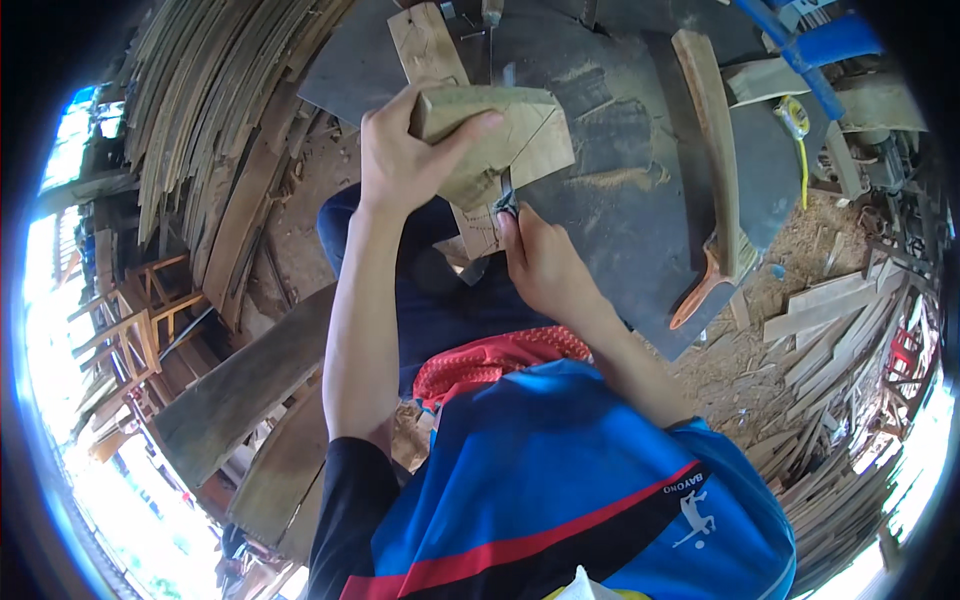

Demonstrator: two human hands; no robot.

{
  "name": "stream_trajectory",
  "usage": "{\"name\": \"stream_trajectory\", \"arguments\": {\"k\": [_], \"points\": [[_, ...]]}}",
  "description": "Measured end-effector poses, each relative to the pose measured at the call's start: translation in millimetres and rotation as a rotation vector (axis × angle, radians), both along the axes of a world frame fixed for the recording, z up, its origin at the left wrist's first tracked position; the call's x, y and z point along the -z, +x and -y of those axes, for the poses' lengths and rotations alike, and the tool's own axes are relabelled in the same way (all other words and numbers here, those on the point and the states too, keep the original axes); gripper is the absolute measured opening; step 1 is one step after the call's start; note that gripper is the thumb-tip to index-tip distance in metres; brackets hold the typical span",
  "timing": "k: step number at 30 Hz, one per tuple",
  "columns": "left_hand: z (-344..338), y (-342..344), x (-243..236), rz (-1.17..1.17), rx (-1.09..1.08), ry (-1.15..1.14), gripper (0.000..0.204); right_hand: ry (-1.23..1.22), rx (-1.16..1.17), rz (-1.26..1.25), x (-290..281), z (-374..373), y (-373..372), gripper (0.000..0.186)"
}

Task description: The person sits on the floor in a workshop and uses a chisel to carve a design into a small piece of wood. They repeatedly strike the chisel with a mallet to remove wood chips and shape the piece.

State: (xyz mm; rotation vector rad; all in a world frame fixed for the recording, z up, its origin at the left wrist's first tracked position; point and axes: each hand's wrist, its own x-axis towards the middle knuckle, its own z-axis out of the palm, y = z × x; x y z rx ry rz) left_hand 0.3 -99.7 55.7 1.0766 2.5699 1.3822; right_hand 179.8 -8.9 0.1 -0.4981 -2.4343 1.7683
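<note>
My left hand (405,150) is closed on a thick, angular wooden block (535,130), with the thumb across its face and the fingers behind it. A dark line runs slantwise over the block's pale face. In my right hand (545,255) is a narrow-bladed tool (506,192) with a dark, wrapped-looking grip, its blade pointing up. The blade meets or passes beside the block's lower edge; whether it cuts in I cannot tell. Beneath the block lies a wooden board (428,45) with dark markings, its middle hidden by the block and my left hand.
The dark worktop (615,230) carries sawdust, a long wood piece (708,130), and a brush (697,298) with an orange-brown handle. Near its right edge sits a yellow tape measure (793,117), tape drawn out. Stacked wooden strips (215,90) stand left; scrap wood (835,300) lies right.
</note>
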Motion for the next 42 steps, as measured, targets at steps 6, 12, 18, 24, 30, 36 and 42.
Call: {"name": "stream_trajectory", "arguments": {"k": [6,12,18,24,30,36,42], "points": [[5,34,-14,-0.149,0.030,-0.060,0.035,-0.003,0.051,0.025,23,-19,-34,0.030],[36,60,5,-0.089,0.109,0.021,0.041,-0.073,-0.041,0.112,21,-29,-22,0.029],[62,81,23,-0.057,0.016,0.000,0.067,-0.141,-0.066,0.135,35,-22,-8,0.027],[83,98,43,-0.023,-0.043,0.077,0.074,-0.003,-0.032,0.072,38,-7,2,0.028],[111,89,57,0.556,0.094,0.383,0.068,0.325,-0.040,0.091,16,-3,6,0.023],[95,76,87,1.084,-0.315,0.239,0.064,0.428,-0.169,0.051,29,-4,11,0.024],[86,90,78,1.016,-0.296,0.436,0.054,0.561,-0.287,-0.148,33,0,22,0.023]]}}
